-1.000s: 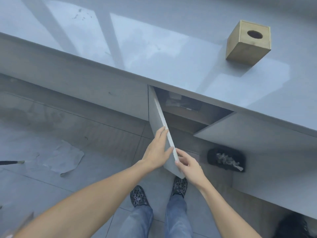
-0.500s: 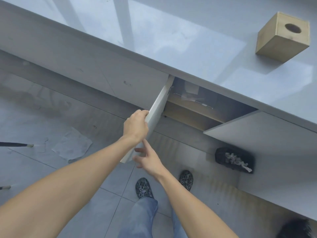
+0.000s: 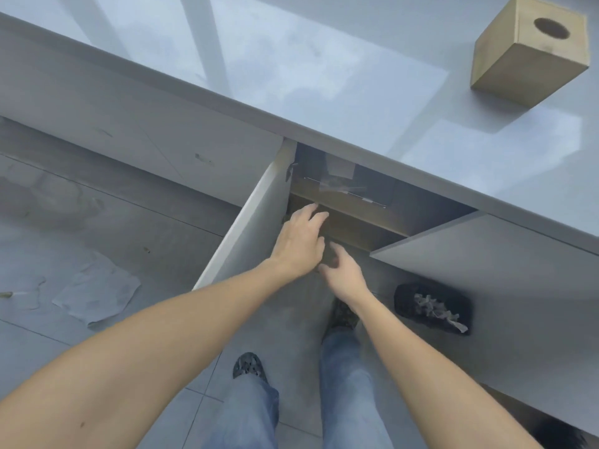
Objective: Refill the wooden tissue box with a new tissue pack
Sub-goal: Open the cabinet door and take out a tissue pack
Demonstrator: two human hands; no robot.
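The wooden tissue box [image 3: 525, 56], a cube with a round hole on top, stands on the grey countertop [image 3: 324, 76] at the far right. Below the counter, a cupboard stands with its left door [image 3: 256, 222] swung wide. On its shelf lies a clear plastic-wrapped pack [image 3: 343, 184], dim and partly hidden. My left hand [image 3: 299, 243] reaches into the cupboard opening with fingers spread, holding nothing. My right hand [image 3: 343, 273] is just beside it, lower, fingers apart and empty.
The right cupboard door [image 3: 486, 270] also hangs open, close to my right arm. A black holder with crumpled paper [image 3: 432, 307] sits on that door. A crumpled paper sheet [image 3: 97, 286] lies on the tiled floor at left. My feet stand below the cupboard.
My left hand has let go of the left door, which now stands fully open. Both hands have moved forward into the cupboard opening.
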